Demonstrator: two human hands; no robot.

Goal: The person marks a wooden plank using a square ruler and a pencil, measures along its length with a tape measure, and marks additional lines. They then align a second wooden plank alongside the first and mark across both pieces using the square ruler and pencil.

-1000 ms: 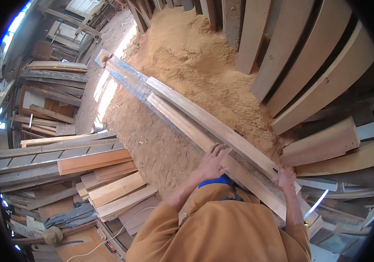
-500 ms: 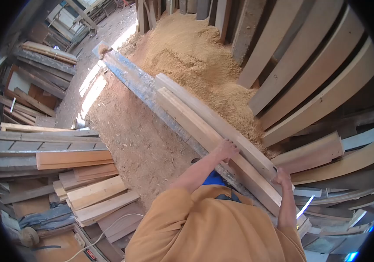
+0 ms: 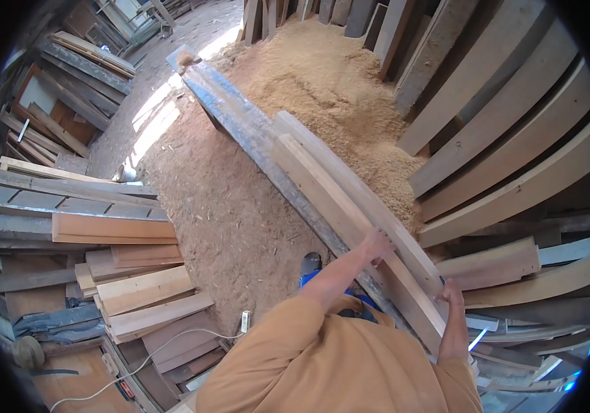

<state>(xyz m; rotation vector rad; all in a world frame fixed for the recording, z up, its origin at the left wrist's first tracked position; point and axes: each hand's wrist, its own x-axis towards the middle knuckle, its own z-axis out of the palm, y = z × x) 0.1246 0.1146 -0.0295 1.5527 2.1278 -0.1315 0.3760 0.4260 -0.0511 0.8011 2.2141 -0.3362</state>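
Two long pale boards lie side by side along a narrow blue-stained bench (image 3: pixel 243 113). My left hand (image 3: pixel 377 245) rests over the near board (image 3: pixel 329 199), its fingers curled across the top edge. At the right my right hand (image 3: pixel 450 292) is by the end of the far board (image 3: pixel 364 189), fingers bent, with a small dark object, too small to name, at the fingertips. The near board's end lies between my two forearms.
Sawdust (image 3: pixel 309 62) is heaped behind the bench. Tall planks (image 3: pixel 494 144) lean at the right. Stacked boards (image 3: pixel 143 289) and a pale cable (image 3: pixel 150 354) lie at the lower left. A shoe (image 3: pixel 311 262) shows beside the bench on the dirt floor.
The view has shifted and turned. My left hand has moved toward the right along the near board and now curls over it. Both boards appear closer together, and the shoe has come into view.
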